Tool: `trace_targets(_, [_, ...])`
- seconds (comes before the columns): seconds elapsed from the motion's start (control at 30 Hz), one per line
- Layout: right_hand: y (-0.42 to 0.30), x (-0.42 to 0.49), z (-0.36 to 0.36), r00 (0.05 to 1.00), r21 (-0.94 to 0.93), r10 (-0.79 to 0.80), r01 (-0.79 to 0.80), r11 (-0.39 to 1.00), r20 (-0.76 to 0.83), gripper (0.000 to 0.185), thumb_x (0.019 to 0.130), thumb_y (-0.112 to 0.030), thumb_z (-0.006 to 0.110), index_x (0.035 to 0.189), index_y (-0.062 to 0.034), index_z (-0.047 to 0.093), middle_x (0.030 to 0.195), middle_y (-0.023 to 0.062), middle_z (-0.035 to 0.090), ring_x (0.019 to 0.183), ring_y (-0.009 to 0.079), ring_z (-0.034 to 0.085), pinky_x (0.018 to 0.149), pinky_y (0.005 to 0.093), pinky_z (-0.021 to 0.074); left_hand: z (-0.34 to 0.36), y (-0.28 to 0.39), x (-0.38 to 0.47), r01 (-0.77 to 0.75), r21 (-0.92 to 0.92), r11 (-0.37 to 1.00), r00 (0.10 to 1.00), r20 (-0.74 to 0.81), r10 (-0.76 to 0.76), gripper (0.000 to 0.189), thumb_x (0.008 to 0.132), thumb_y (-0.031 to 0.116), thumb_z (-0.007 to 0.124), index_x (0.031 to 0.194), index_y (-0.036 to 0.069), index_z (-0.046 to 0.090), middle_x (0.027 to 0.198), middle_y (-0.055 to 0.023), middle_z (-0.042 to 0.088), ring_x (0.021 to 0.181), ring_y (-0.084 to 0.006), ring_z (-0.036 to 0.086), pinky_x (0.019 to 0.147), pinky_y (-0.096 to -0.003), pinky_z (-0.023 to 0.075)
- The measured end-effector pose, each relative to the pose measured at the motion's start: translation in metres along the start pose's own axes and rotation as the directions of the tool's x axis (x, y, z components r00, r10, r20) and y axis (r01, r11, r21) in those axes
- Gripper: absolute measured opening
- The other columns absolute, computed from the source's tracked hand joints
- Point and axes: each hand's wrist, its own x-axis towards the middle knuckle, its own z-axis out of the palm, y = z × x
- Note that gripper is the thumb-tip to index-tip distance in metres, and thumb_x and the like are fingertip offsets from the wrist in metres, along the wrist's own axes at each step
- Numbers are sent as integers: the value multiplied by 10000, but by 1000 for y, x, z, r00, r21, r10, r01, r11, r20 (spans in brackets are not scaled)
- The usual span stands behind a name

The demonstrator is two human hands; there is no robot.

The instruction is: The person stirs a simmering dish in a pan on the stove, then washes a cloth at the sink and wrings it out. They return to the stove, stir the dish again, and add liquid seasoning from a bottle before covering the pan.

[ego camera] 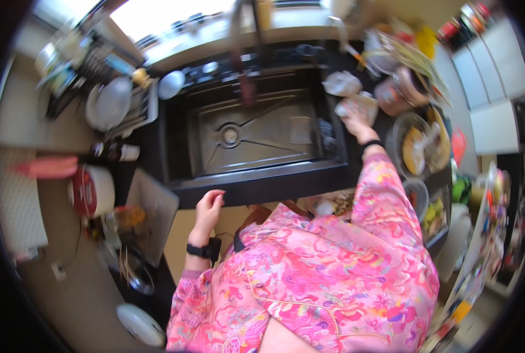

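Observation:
My right hand lies on a pale cloth or paper on the dark counter, right of the sink; blur hides whether the fingers grip it. A crumpled white plastic bag is just beyond that hand. In front of my body, by the near edge of the counter, my left hand hangs with its fingers curled and nothing visible in them. Between and beyond the hands is a dark rectangular sink with a round drain strainer. The faucet reaches over its far side, blurred.
A dish rack with bowls stands left of the sink. Nearer are a grey board and a red-and-white appliance. At right are a pinkish container, a large clear bowl with food and a smaller bowl.

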Motion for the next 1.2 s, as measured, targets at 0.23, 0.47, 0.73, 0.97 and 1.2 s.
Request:
trace_targets(0.23, [67,-17,57,907,-64,-215,206,976,-363,624,869,-194,620,1451,-173,396,1419,241,430,1380,414,308,1149,493,215,-10,13,-8,-131,225,966,991,15,131,161,904,134,604,1019,43,670,905,-79,569,783,-173,561,711,-297,475])
trace_targets(0.47, [135,-70,79,943,-57,-58,42,997,-328,654,899,-195,615,1478,-146,314,1460,326,312,1386,453,272,1131,513,237,-32,-28,-42,-76,119,990,996,-40,81,180,911,163,607,1049,63,661,996,-90,545,835,-170,547,753,-292,469])
trace_targets(0.73, [-19,-82,-6,975,-9,88,-92,996,-203,658,828,-157,659,1423,-70,391,1469,301,325,1366,416,333,1134,441,284,-85,-63,-88,-2,82,997,989,-147,14,212,918,184,607,1067,35,639,1020,-111,574,860,-195,580,756,-317,483])
trace_targets(0.97, [-210,-108,-52,886,251,-339,422,871,-316,280,892,-160,627,1139,-30,615,1317,214,537,1273,346,478,1061,393,382,-124,-99,-124,62,109,992,986,-158,-45,248,910,193,623,1100,33,615,956,-114,625,885,-213,599,767,-334,490])
trace_targets(1.2, [-376,-187,-139,749,800,-573,546,248,-333,305,934,-90,589,1219,16,567,1266,136,595,1095,192,615,967,325,462,-150,-113,-151,127,27,992,956,-269,-115,259,910,192,633,1104,21,611,934,-100,646,842,-191,611,747,-323,496])
